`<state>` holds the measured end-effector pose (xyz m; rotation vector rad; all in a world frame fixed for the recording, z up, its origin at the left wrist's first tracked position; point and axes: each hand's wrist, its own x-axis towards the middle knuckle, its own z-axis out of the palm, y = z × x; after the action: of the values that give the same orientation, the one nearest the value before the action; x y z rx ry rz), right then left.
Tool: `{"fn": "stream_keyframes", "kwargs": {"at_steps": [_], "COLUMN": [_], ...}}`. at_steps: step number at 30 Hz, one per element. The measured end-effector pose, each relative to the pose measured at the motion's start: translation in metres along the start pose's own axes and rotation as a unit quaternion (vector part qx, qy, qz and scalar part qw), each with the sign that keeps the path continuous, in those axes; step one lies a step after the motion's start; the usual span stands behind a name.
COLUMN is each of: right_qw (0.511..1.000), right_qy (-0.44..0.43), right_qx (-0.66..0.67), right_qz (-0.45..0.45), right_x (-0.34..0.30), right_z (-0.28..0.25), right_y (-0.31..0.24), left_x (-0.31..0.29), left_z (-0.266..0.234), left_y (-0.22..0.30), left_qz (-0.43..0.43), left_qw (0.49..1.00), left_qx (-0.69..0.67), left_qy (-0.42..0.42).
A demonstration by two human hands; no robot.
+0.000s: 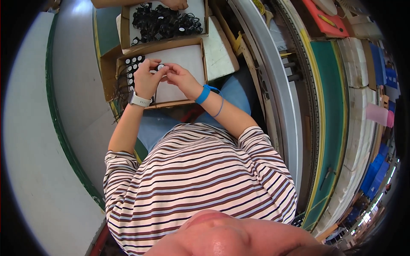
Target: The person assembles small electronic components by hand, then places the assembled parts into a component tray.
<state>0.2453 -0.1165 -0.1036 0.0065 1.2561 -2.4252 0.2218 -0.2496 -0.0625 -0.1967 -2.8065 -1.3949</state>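
Over a shallow cardboard box (174, 103) lined with white, both hands meet around a small black round part with a white disc face (160, 67). My left hand (147, 79), below which sits a pale-strapped watch, pinches the part from its left side. The fingertips of my right hand (183, 81) are closed at its right edge; a blue wristband circles that wrist. A dark cable appears to hang below the left fingers. Along the box's left side lie several like parts (130, 68) in rows, their black cables trailing over the edge.
Beyond stands a second cardboard box (125, 25) with a tangled heap of black cabled parts (162, 23). Another person's hand (177, 3) is at its far side. A grey metal rail (273, 85) runs along the right, and a green-edged pale surface (30, 128) lies left.
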Motion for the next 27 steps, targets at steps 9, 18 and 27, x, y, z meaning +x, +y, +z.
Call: {"fn": "stream_keyframes", "kwargs": {"at_steps": [9, 18, 27], "right_qw": [0.982, 0.978, 0.963], "right_qy": [-0.005, -0.07, -0.055], "right_qx": [0.154, 0.043, -0.265], "right_qz": [0.108, 0.19, 0.023], "right_x": [-0.007, -0.017, -0.032], "right_z": [-0.018, -0.026, -0.051], "right_y": [-0.004, -0.016, -0.018], "left_x": [-0.015, -0.007, 0.004], "left_z": [0.007, -0.005, -0.013], "left_y": [0.009, 0.006, -0.02], "left_qz": [0.06, 0.16, -0.03], "left_qw": [0.988, 0.975, 0.976], "left_qx": [-0.079, 0.075, -0.217], "left_qy": [-0.119, -0.135, 0.019]}}
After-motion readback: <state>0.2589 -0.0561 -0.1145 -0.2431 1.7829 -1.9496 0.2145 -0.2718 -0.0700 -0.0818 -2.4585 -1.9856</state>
